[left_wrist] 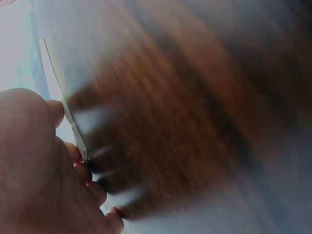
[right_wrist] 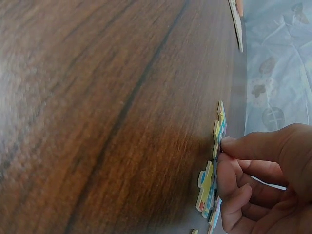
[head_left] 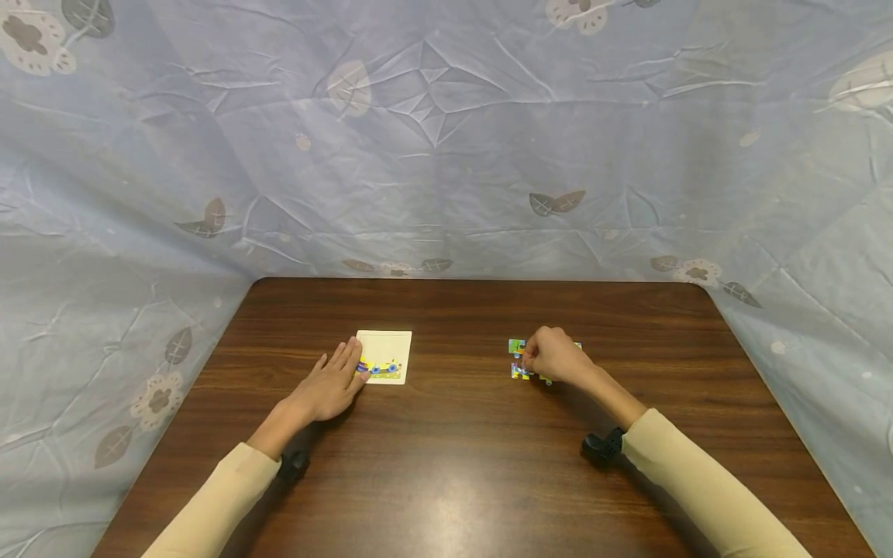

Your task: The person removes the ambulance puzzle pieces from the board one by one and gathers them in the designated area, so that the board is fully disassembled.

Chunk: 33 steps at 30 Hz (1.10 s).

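A cream square puzzle board (head_left: 386, 346) lies left of the table's middle, with colourful pieces (head_left: 382, 370) set along its lower side. My left hand (head_left: 331, 390) rests on the board's left edge with fingers extended. In the left wrist view, the fingers lie along the thin board edge (left_wrist: 68, 117). Several loose jigsaw pieces (head_left: 516, 346) lie to the right of the board. Over them is my right hand (head_left: 560, 356), partly hiding the group. In the right wrist view, its thumb and curled forefinger pinch a puzzle piece (right_wrist: 216, 139), while other pieces (right_wrist: 205, 187) lie close beside the fingertips.
Both hands work on a dark brown wood-grain table (head_left: 446, 457). A pale grey-blue patterned cloth (head_left: 446, 170) hangs behind it and along both sides. Black wrist straps (head_left: 602, 447) show under the sleeves.
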### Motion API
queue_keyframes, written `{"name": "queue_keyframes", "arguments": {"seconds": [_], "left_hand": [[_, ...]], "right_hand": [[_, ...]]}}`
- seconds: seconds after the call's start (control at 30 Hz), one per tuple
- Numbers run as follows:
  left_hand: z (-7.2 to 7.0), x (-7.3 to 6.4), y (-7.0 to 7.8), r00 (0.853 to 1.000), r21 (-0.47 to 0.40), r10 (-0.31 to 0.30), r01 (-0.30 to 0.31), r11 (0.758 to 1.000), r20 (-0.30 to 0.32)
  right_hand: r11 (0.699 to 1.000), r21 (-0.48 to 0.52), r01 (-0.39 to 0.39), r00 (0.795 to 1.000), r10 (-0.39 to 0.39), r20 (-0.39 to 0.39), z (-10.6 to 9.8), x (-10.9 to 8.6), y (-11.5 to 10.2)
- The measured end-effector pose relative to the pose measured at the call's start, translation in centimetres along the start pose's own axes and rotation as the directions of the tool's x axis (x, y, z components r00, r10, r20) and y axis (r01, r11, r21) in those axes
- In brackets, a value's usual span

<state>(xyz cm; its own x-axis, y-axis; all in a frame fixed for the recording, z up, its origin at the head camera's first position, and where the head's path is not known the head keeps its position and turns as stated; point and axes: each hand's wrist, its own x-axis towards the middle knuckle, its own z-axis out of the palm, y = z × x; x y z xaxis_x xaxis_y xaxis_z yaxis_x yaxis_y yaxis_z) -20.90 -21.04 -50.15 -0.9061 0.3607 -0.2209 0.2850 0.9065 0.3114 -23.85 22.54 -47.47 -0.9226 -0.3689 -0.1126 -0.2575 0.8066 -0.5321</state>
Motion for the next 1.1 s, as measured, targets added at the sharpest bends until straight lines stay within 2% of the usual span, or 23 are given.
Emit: {"name": "queue_keyframes", "arguments": {"seconds": [0.7, 0.9, 1.1], "left_hand": [[-0.1, 0.0, 0.1, 1.0, -0.005, 0.004, -0.004, 1.0, -0.002], [-0.1, -0.3, 0.5, 1.0, -0.021, 0.009, -0.009, 1.0, -0.008], [0.2, -0.9, 2.0, 0.997, 0.021, 0.075, -0.075, 0.997, -0.027]], "right_hand": [[1.0, 0.019, 0.004, 1.0, -0.004, 0.004, -0.5, 0.2, -0.4], [0.997, 0.065, 0.033, 0.999, -0.032, -0.018, -0.9, 1.2, -3.0], [0.989, 0.071, 0.133, 0.991, -0.132, -0.014, 0.0, 3.1, -7.2]]}}
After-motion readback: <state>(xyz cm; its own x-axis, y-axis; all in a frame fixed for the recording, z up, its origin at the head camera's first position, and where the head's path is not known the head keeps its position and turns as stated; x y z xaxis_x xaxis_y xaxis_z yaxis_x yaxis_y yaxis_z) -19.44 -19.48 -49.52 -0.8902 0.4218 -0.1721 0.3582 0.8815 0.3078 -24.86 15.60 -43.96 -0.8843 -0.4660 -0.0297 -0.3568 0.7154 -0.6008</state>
